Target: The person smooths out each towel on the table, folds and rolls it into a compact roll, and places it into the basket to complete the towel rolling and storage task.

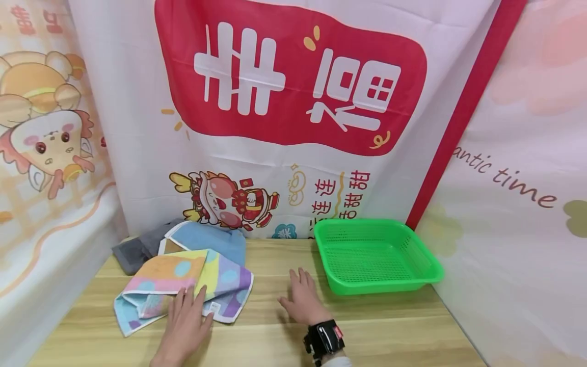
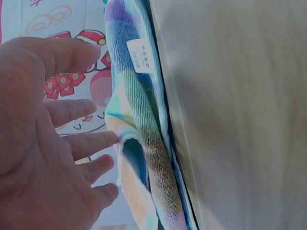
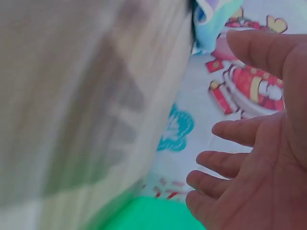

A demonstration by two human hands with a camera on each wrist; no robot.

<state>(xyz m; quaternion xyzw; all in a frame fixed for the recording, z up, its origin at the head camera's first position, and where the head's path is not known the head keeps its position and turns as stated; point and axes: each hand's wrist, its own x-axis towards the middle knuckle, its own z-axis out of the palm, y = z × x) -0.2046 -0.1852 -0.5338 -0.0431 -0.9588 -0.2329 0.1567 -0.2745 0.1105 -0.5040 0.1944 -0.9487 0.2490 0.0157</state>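
Observation:
A multicoloured towel [image 1: 183, 285] with spots and a white tag lies loosely folded on the left of the table. My left hand [image 1: 185, 323] is over its front edge with fingers extended; whether they touch the cloth I cannot tell. In the left wrist view the same hand [image 2: 53, 143] has its fingers spread beside the towel [image 2: 144, 115]. My right hand [image 1: 304, 300], wearing a black wrist device, hovers over the wood between towel and green basket [image 1: 341, 288], holding nothing. The right wrist view shows this hand [image 3: 259, 153] with its fingers apart.
Behind the spotted towel lie a blue towel [image 1: 206, 237] and a dark grey cloth [image 1: 137, 252]. Printed cloth hangings [image 1: 284, 153] surround the wooden table [image 1: 257, 346] at the back and both sides. The basket stands at the back right, near the right hanging.

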